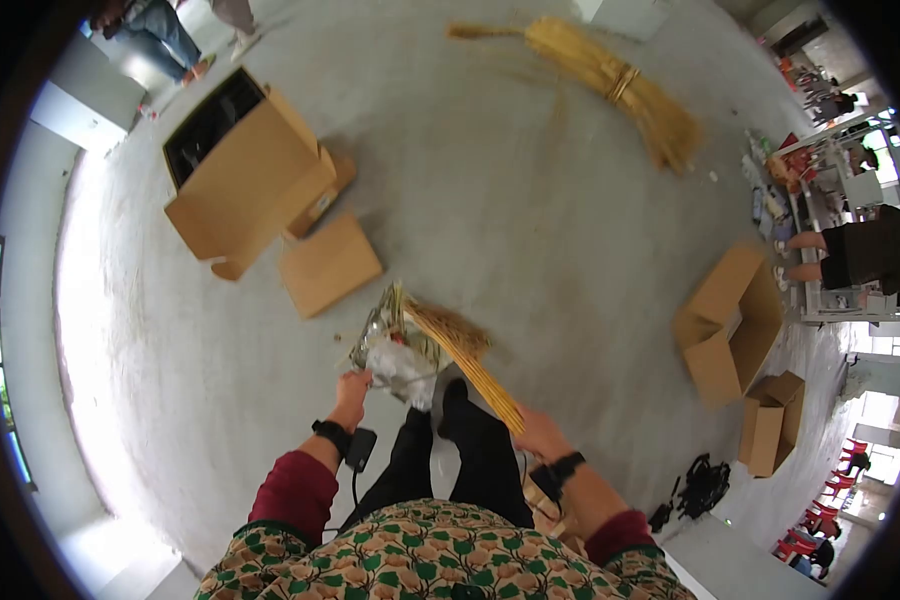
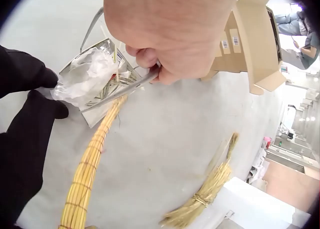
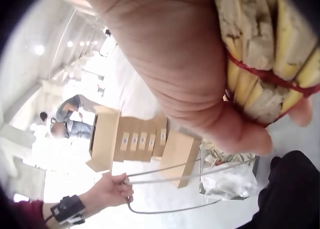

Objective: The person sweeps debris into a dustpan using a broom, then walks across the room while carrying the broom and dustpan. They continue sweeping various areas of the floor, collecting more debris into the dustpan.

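My left hand (image 1: 351,396) grips the thin grey wire handle (image 2: 119,94) of a scoop-like metal dustpan (image 2: 95,116). Inside the dustpan lie a crumpled clear plastic bag (image 2: 86,78) and straw-like scraps. A straw broom (image 1: 472,372) is held by its bundled yellow stalk handle in my right hand (image 1: 544,436). Its thumb and fingers wrap around the stalks near a red binding (image 3: 267,75) in the right wrist view. The broom slants toward the dustpan, and its brown bristles (image 1: 460,325) overlap the dustpan's far side in the head view.
A large open cardboard box (image 1: 245,165) and a smaller carton (image 1: 330,265) stand ahead left. Another straw broom (image 1: 620,80) lies on the grey floor farther off. Open boxes (image 1: 730,325) and a black tangled bundle (image 1: 703,488) are at right. People stand near the edges.
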A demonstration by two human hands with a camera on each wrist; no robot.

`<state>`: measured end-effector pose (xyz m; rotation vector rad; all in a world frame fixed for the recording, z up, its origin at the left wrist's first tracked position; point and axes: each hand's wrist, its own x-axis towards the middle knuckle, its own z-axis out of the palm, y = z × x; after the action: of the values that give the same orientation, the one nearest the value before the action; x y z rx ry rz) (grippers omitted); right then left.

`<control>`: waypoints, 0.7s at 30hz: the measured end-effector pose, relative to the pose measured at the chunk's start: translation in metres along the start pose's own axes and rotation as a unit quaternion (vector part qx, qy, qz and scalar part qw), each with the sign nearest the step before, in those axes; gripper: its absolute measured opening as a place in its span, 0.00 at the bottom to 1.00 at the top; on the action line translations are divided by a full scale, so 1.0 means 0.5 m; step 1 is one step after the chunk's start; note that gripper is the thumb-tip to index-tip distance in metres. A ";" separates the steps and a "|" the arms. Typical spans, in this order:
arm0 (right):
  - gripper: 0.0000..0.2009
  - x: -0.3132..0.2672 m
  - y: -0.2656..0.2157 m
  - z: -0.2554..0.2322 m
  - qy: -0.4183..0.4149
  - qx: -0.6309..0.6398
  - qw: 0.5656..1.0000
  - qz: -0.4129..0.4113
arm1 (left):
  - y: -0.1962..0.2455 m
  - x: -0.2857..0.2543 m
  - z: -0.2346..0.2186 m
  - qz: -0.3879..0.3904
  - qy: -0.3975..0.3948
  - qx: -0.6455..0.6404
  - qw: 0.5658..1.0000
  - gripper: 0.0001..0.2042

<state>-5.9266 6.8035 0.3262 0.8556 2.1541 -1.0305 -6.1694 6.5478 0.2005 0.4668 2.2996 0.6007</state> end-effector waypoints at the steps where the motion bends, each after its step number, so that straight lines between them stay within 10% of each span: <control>1: 0.28 -0.019 0.015 -0.034 -0.003 0.034 0.999 0.029 | 0.017 0.013 -0.012 0.024 0.009 0.006 1.000 0.03; 5: 0.28 -0.022 0.093 -0.127 0.049 0.117 0.990 0.056 | 0.112 0.079 -0.080 -0.069 0.051 -0.210 0.974 0.03; 7: 0.26 0.001 0.132 -0.159 0.053 0.169 0.982 0.061 | 0.126 0.126 -0.103 0.259 0.157 0.123 0.945 0.03; 8: 0.24 0.023 0.149 -0.179 0.054 0.224 0.970 0.078 | 0.138 0.152 -0.113 0.257 0.167 0.128 0.943 0.03; 10: 0.22 0.072 0.164 -0.241 0.045 0.298 0.949 0.089 | 0.175 0.208 -0.140 0.030 0.062 -0.015 0.998 0.04; 16: 0.20 0.147 0.126 -0.459 0.008 0.402 0.909 0.110 | 0.366 0.276 -0.283 -0.106 0.132 -0.389 0.906 0.03; 21: 0.19 0.287 0.087 -0.596 0.021 0.367 0.928 0.054 | 0.478 0.338 -0.377 -0.125 0.206 -0.420 0.875 0.07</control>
<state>-6.0516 7.1115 0.3573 1.3136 1.7105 -1.8113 -6.3819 6.7736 0.3596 -0.4091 2.1314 1.5681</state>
